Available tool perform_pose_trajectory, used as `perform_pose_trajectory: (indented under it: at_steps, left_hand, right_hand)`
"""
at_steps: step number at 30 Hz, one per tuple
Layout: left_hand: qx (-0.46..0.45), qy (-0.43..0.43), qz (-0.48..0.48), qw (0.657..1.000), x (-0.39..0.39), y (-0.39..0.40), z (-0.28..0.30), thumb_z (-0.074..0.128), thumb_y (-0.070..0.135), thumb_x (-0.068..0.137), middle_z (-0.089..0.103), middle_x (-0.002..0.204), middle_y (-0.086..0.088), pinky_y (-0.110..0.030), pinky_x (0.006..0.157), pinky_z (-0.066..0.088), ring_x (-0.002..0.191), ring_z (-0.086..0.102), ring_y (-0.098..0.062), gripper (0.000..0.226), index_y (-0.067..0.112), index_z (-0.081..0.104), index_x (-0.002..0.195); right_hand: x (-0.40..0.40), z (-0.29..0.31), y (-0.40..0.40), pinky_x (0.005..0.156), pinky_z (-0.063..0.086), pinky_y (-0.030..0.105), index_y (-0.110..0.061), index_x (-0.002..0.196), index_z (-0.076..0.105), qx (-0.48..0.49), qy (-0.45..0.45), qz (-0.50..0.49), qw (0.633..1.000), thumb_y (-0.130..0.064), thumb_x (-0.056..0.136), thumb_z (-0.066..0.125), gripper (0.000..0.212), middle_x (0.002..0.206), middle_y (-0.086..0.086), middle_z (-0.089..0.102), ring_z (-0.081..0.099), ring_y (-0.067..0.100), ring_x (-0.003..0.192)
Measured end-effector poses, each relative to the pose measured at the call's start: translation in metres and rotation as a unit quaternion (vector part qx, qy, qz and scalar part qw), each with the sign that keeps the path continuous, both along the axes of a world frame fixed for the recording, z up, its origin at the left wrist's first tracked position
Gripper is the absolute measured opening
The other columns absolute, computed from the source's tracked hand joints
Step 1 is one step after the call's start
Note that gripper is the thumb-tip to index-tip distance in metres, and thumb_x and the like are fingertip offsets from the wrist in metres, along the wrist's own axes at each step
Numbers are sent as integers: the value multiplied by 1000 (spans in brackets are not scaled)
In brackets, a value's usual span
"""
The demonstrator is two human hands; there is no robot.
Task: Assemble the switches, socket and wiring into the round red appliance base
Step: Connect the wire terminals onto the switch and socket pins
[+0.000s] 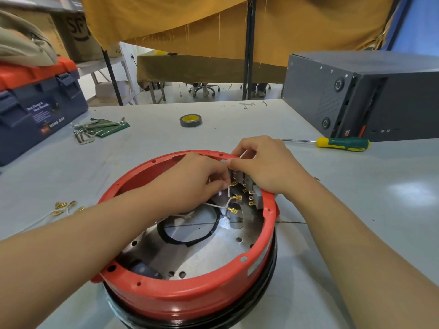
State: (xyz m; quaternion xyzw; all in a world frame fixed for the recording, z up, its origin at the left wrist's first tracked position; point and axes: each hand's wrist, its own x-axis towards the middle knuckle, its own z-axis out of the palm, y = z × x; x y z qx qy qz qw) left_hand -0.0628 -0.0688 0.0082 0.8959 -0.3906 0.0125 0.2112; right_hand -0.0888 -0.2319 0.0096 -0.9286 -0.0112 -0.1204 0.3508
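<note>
Hands [190,179] [263,167] crowd far rim of red base [190,302]; table [142,143] beyond open.

A pale grey worktop [147,148] is lit from above, with a glare patch on its right side. Beyond its far edge, mustard-yellow cloth [213,22] is hung from dark upright poles [248,67]. Under the cloth, a light floor [180,97], a cloth-covered table [190,67] and a swivel chair base [205,89] are seen. Metal shelving [99,64] carrying cardboard boxes [71,29] is stood at far left.

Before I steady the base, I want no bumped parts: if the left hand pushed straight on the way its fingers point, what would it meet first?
Probably the grey switch block with brass terminals at the round red appliance base's far wall; the left hand almost touches it, though depth is unclear.
</note>
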Motion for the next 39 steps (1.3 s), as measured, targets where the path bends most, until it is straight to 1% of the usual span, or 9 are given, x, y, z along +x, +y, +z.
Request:
perform_pose_trajectory:
  at_steps: [5,12,18,20,24,26,29,31,39]
  left_hand:
    - [4,-9,0,1000,1,1,1,62,19,86,69,75,8,-17,63,43,67,58,-4,11,25,71,86]
    - [3,-9,-4,1000,1,2,3,65,18,83,62,68,15,-7,57,36,63,55,1,10,26,71,84]
    - [5,-26,-16,1000,1,1,2,66,19,84,68,78,8,-14,63,39,69,57,-4,6,21,72,84]
    - [3,-29,-17,999,1,1,2,66,19,85,66,77,11,-14,65,39,70,56,-3,6,20,72,84]
    - [3,-43,-23,999,1,0,0,64,19,85,54,70,21,-7,62,34,67,52,1,9,21,70,80]
    - [4,-50,-27,998,1,0,-2,63,19,86,53,69,21,-7,61,34,67,52,2,10,21,69,79]
    - [7,-64,-25,998,1,0,-4,63,20,86,60,75,15,-14,64,38,69,54,-2,8,21,70,81]
    - [7,-68,-21,997,1,0,-5,63,21,86,65,79,9,-21,66,43,71,55,-4,7,21,70,83]
    - [2,-73,-18,997,1,-5,-6,63,19,86,66,79,6,-28,69,44,70,53,-8,7,20,69,81]
  right_hand:
    - [0,0,0,73,46,29,-23,87,70,0,2,1,1000,-40,82,66,18,86,-3,68,59,14,83]
    - [1,0,0,72,45,28,-23,87,70,3,6,2,1000,-40,81,67,18,85,-3,68,60,15,83]
    - [1,0,0,71,44,28,-23,86,70,5,6,2,1000,-41,81,67,19,85,-2,68,59,16,83]
    - [1,0,0,68,42,27,-24,86,70,2,5,1,1000,-42,81,67,19,85,-2,68,59,16,83]
    - [1,-2,1,60,34,21,-28,84,68,-22,-8,-16,1000,-46,81,65,19,84,-6,68,57,14,81]
    - [0,-2,2,60,33,23,-29,83,68,-27,-11,-23,999,-47,80,65,19,83,-7,68,57,13,81]
    - [0,-2,2,65,32,27,-30,81,67,-25,-11,-30,999,-48,79,65,18,83,-7,69,58,14,83]
    - [0,-2,2,63,31,27,-31,81,68,-23,-15,-33,999,-49,79,65,18,83,-8,69,58,14,83]
    - [0,-3,1,59,30,15,-32,81,70,-31,-27,-32,999,-49,78,65,18,81,-8,69,56,12,80]
